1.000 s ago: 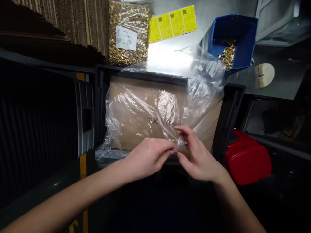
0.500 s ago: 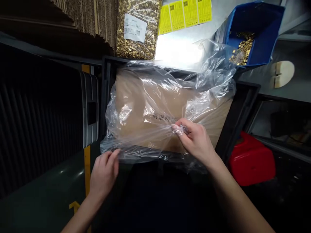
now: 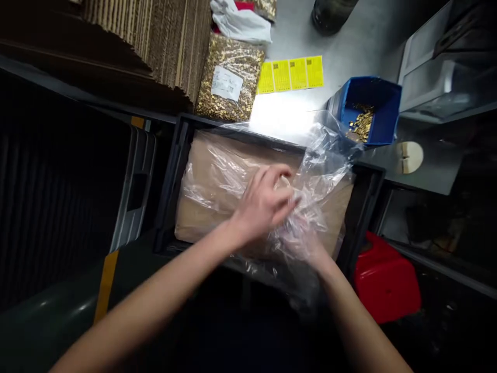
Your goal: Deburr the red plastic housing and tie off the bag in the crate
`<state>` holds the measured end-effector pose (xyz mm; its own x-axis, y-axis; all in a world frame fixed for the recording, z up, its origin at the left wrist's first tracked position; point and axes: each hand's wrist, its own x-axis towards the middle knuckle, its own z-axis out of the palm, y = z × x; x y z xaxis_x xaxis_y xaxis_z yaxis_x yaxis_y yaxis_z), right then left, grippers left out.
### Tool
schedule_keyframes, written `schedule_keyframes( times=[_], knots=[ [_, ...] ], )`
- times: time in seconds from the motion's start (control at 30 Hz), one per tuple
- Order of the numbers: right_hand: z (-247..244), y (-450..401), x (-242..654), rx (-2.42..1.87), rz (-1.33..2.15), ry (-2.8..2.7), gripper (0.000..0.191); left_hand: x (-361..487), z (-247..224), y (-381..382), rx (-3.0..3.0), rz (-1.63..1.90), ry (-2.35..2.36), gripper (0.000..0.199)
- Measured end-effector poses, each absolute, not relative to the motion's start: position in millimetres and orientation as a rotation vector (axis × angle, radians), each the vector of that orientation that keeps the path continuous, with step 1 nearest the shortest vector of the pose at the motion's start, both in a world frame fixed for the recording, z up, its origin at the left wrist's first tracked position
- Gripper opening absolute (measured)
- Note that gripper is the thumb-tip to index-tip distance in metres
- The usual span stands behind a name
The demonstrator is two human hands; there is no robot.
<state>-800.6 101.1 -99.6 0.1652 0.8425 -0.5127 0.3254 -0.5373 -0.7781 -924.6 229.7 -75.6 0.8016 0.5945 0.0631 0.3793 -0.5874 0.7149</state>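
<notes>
Clear plastic film (image 3: pixel 326 166) lies crumpled over brown cardboard (image 3: pixel 205 191) inside a black crate (image 3: pixel 365 212). My left hand (image 3: pixel 266 197) is over the middle of the cardboard, its fingers curled towards the gathered film; motion blur hides whether they hold any of it. Just right of it, my right hand (image 3: pixel 301 235) sits partly behind the bunched film, fingers closed round it. Between the two hands the film is drawn together, and a loose part hangs over the crate's near edge.
Behind the crate are a bag of small brass parts (image 3: pixel 233 106), yellow labels (image 3: pixel 298 72) and a blue bin (image 3: pixel 388 116) holding brass pieces. Stacked cardboard (image 3: pixel 163 41) stands at the upper left. A red container (image 3: pixel 388 285) is at the right.
My left hand has moved from the crate's near left corner to the middle, beside my right hand. The film is drawn towards the right. The view has shifted, showing more of the table behind.
</notes>
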Motion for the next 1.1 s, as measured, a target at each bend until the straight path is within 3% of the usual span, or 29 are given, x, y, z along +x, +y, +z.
schedule_keyframes(
  times=[0.17,0.27,0.4,0.47,0.57,0.67,0.7,0.77,0.87,0.93,0.97,1.1],
  knots=[
    [-95,64,-753,-2.018,1.219,-0.703,0.043,-877,-169,261,2.137,0.279,1.010,0.026],
    [-84,58,-743,-2.054,1.016,-0.553,0.048,-880,-173,253,2.045,0.312,1.132,0.034],
    [-77,93,-762,-2.092,0.995,-0.855,0.065,-895,-144,243,1.875,0.284,1.036,0.066],
    [-78,117,-774,-2.050,1.097,-1.012,0.055,-911,-122,239,1.822,0.290,0.878,0.075],
    [-79,139,-785,-1.870,1.122,-0.995,0.027,-937,-92,226,1.589,0.404,0.663,0.071],
    [-74,138,-790,-1.742,1.070,-0.856,0.033,-946,-83,204,1.454,0.416,0.570,0.128],
    [-71,135,-790,-1.732,1.073,-0.820,0.038,-943,-86,197,1.485,0.415,0.587,0.134],
    [-65,126,-789,-1.747,1.096,-0.819,0.051,-933,-95,188,1.461,0.409,0.683,0.116],
    [-56,107,-781,-1.793,1.158,-0.936,0.080,-922,-109,189,1.213,0.343,0.810,0.055],
    [-52,90,-774,-1.826,1.221,-0.985,0.085,-923,-112,197,1.067,0.290,0.798,0.020],
    [-51,82,-771,-1.859,1.235,-0.976,0.078,-927,-112,202,1.011,0.269,0.773,0.012],
    [-47,57,-757,-1.959,1.010,-0.749,0.029,-948,-107,216,0.584,0.233,0.579,0.013]
  ],
)
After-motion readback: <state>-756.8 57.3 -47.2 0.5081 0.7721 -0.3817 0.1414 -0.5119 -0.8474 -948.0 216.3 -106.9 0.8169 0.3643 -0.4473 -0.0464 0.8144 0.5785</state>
